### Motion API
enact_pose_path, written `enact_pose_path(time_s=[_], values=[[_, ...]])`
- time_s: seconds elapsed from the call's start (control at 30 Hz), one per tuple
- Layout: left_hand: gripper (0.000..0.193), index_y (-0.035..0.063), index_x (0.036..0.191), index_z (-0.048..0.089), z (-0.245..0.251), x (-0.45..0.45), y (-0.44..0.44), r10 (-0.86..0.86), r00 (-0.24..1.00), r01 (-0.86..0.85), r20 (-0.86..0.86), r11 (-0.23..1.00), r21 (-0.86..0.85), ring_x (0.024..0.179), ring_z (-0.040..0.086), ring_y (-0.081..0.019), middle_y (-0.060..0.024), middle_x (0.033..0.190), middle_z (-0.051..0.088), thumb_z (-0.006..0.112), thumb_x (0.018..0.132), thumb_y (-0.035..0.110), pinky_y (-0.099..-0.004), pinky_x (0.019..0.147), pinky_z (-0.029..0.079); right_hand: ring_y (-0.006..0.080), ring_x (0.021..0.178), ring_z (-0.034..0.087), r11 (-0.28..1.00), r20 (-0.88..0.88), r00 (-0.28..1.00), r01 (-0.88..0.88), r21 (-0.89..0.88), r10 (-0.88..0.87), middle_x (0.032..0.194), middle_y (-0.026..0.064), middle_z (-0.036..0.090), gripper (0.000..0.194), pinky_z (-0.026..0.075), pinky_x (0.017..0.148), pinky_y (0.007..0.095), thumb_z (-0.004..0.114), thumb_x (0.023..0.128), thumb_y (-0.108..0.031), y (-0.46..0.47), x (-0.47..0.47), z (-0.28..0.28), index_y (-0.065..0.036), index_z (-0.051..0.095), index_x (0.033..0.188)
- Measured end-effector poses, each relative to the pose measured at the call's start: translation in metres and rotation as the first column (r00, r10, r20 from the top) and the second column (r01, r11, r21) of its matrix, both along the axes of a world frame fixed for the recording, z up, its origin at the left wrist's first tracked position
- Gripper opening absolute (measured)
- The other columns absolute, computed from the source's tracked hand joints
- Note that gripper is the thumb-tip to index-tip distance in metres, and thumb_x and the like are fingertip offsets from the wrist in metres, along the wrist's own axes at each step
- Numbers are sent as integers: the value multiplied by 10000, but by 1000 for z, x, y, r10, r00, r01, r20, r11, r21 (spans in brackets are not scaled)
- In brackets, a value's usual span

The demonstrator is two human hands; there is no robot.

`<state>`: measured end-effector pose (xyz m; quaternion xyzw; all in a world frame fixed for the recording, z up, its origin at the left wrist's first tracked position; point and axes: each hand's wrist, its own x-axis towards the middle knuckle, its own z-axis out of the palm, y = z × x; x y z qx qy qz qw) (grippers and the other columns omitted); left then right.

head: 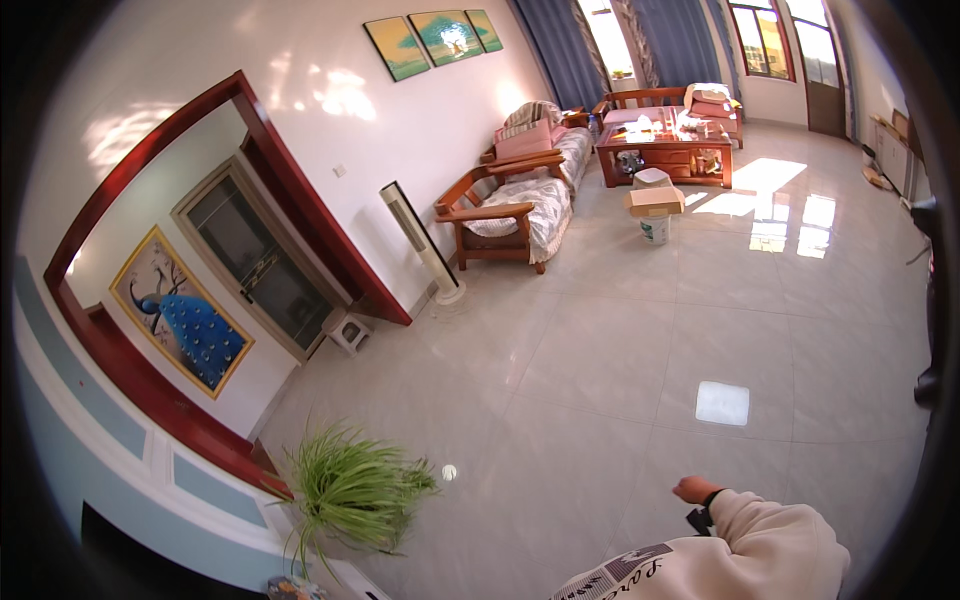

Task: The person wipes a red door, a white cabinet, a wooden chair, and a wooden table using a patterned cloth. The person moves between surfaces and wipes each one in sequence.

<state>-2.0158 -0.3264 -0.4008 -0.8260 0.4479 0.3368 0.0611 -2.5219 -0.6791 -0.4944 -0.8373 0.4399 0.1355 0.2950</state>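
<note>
My right hand (695, 490) is at the lower right, in front of my beige printed sweatshirt (780, 536). Its fingers look curled in, and nothing shows in them. A black band (717, 497) circles the wrist, and a black object (700, 520) shows just below it; how it is attached is unclear. Below the hand spreads the glossy grey tiled floor (592, 375). My left hand is out of view. A potted plant with long, grassy green leaves (349, 484) stands at the lower left, apart from my hand.
A tower fan (424, 244) stands by the wall near a wooden armchair (495, 217). Farther off are a wooden coffee table (664, 146) and a white bucket (655, 229) topped by a cardboard box (654, 200). A small stool (347, 332) sits by the red-framed doorway (322, 217).
</note>
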Motion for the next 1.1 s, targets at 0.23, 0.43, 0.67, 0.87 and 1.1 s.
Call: enact_pose_path(time_s=[0.23,0.43,0.67,0.87,1.1], values=[[383,78,934,731,-9,113,-120,-126,992,126,7,992,-23,775,689,-330,-179,879,708,647,848,443,-439,685,523,411,1165,594,954,133,984,-149,261,118,1213,228,660,533,454,1011,490,448,975,-465,-48,186,27,-24,689,1150],[435,66,909,728,-31,203,-237,-203,979,200,-27,975,-98,798,691,-359,-201,901,707,644,844,488,-452,704,526,432,1108,614,995,161,985,52,90,-67,1149,241,677,505,474,976,500,495,961,-447,-178,229,36,-14,691,1130],[498,52,881,725,-83,281,-388,-472,879,474,-72,880,17,826,694,-393,-228,927,704,640,839,540,-468,726,529,437,1065,631,822,193,803,567,45,-564,1105,240,688,488,498,938,504,517,952,-435,-260,176,38,2,712,1049],[386,93,961,722,-108,296,-572,-156,967,111,-200,969,-219,812,682,-376,-193,888,713,546,901,431,-454,720,521,426,1136,606,760,-194,760,643,92,-620,1179,247,669,493,463,1001,479,515,935,-410,-342,150,19,8,707,1109],[433,79,1067,686,-120,304,-645,358,845,-284,-397,930,234,953,654,-317,-164,1038,700,646,853,454,-420,816,491,432,1162,592,773,49,774,623,120,-632,1206,266,650,501,464,1005,474,518,954,-407,-563,229,46,18,675,1167]])
